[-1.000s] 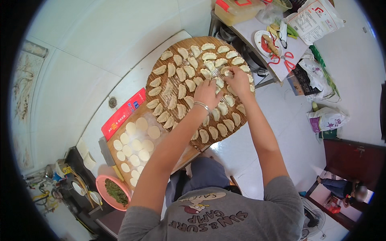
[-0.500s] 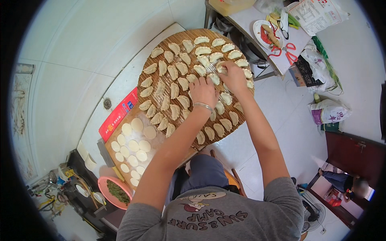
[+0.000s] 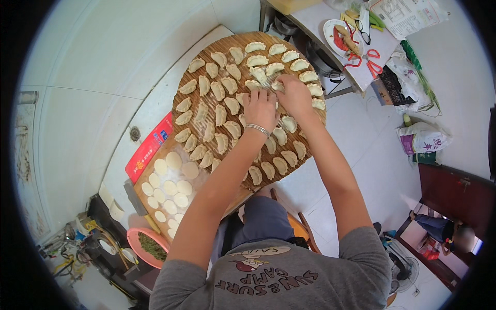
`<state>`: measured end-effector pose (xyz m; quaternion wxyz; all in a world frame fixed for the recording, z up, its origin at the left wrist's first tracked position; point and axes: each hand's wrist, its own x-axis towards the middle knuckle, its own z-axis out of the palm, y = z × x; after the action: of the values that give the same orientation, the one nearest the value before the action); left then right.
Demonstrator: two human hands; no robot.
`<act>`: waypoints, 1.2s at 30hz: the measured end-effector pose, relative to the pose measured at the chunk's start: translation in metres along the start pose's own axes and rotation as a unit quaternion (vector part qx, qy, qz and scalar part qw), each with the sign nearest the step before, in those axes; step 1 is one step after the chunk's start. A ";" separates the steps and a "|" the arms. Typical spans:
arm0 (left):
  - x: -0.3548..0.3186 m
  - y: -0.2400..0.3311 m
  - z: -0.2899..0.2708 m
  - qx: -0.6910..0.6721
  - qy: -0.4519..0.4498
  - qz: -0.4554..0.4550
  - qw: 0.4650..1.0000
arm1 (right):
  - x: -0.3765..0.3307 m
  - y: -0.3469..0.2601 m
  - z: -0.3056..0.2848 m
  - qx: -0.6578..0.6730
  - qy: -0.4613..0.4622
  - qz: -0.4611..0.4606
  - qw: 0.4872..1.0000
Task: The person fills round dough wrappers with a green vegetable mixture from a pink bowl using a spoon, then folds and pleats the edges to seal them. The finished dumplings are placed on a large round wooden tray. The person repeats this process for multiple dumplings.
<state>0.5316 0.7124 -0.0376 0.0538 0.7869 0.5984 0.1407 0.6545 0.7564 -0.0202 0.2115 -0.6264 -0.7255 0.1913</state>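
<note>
Many pale, pleated dumplings [image 3: 220, 115] cover a round woven tray [image 3: 182, 89] in front of me. My right hand [image 3: 295, 98] reaches over its right half, thumb and fingers closed on a dumpling [image 3: 278, 86]. Just left of it, my left hand [image 3: 261, 109], with a bangle at the wrist, lies over the middle of the tray. Its fingers stretch forward, slightly apart, touching or hovering just above the dumplings there. Whatever sits under that palm is hidden.
Round dough wrappers [image 3: 170, 187] lie on a floured board left of my arm. Beside them are a cleaver [image 3: 137, 199], a red packet [image 3: 149, 147] and a pink bowl of green filling [image 3: 152, 245]. Red scissors [image 3: 373, 64] and a plate [image 3: 330, 32] occupy the right table.
Both hands have shifted slightly; the right moved left and closer to the left hand. The view has tilted a little, so the tray sits higher and further left.
</note>
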 end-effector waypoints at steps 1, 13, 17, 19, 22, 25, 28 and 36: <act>-0.001 -0.001 -0.001 0.000 -0.006 0.002 1.000 | 0.001 -0.001 0.002 -0.009 0.000 -0.007 1.000; 0.009 -0.012 0.005 -0.052 0.088 -0.004 0.995 | 0.035 0.037 -0.017 -0.093 -0.032 -0.167 0.981; 0.025 -0.021 0.014 -0.068 0.054 0.020 0.996 | 0.040 0.045 -0.004 -0.137 -0.024 -0.225 0.965; 0.030 -0.022 0.014 -0.074 0.018 0.022 0.997 | 0.043 0.047 -0.001 -0.162 -0.034 -0.228 0.960; 0.035 -0.022 0.011 -0.082 -0.025 0.003 0.996 | 0.045 0.040 -0.004 -0.196 -0.055 -0.193 0.960; 0.035 -0.020 0.014 -0.080 -0.006 0.000 0.997 | 0.043 0.044 -0.005 -0.183 -0.027 -0.177 0.967; 0.033 -0.021 0.015 -0.076 0.003 -0.021 0.997 | 0.038 0.042 -0.017 -0.118 0.003 -0.158 0.980; 0.036 -0.026 0.019 -0.091 -0.005 0.018 0.996 | -0.002 0.043 -0.020 -0.150 -0.066 -0.120 0.979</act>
<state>0.5221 0.7557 -0.0563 0.1254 0.7900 0.5689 0.1912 0.7015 0.7611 -0.0269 0.0878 -0.5453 -0.8283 0.0941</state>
